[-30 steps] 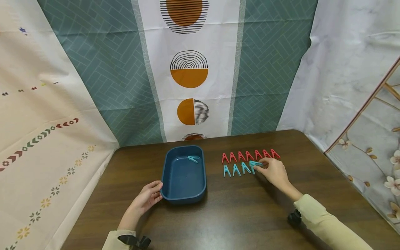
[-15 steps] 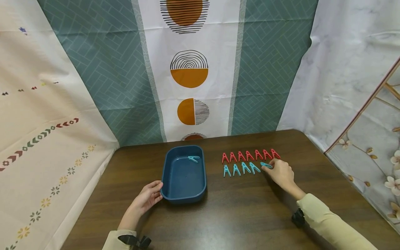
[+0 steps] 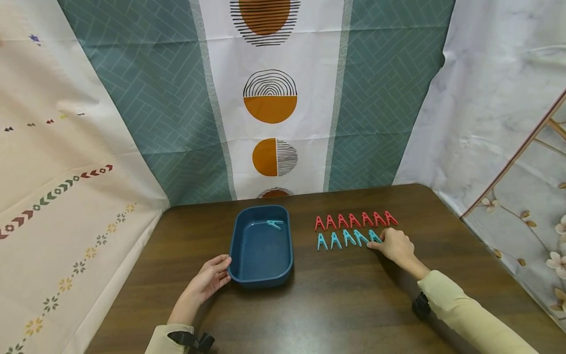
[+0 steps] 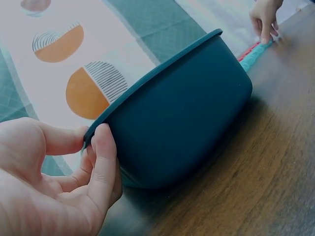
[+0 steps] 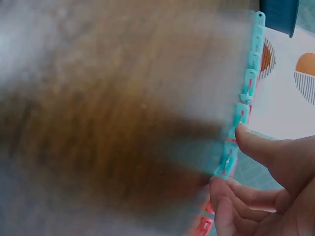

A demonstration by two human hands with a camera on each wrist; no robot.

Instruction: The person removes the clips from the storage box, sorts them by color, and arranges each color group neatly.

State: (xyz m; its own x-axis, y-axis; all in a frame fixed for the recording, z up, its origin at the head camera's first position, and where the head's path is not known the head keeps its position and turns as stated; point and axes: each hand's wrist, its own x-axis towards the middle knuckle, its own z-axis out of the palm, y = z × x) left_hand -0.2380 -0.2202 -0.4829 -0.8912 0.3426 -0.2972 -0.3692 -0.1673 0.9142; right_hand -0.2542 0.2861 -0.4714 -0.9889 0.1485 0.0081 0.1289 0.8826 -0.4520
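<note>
My right hand (image 3: 395,244) rests on the tabletop (image 3: 336,305) at the right end of the row of blue clothespins (image 3: 348,238). The last blue clothespin (image 3: 375,236) lies flat there, and my fingers (image 5: 256,145) pinch it from both sides, thumb on one side and fingertips on the other (the wrist view is blurred, but the contact shows). Just behind that row, farther from me, lies a row of red clothespins (image 3: 355,220), close enough that my knuckles sit right beside its last pieces.

My left hand (image 3: 208,279) grips the near left corner of the dark blue tub (image 3: 239,268), thumb on the rim and fingers (image 4: 105,157) curled against the outer wall. One blue clothespin in the tub (image 3: 274,224) lies near its far right corner. The tub stands between my two hands, well apart from the rows.
</note>
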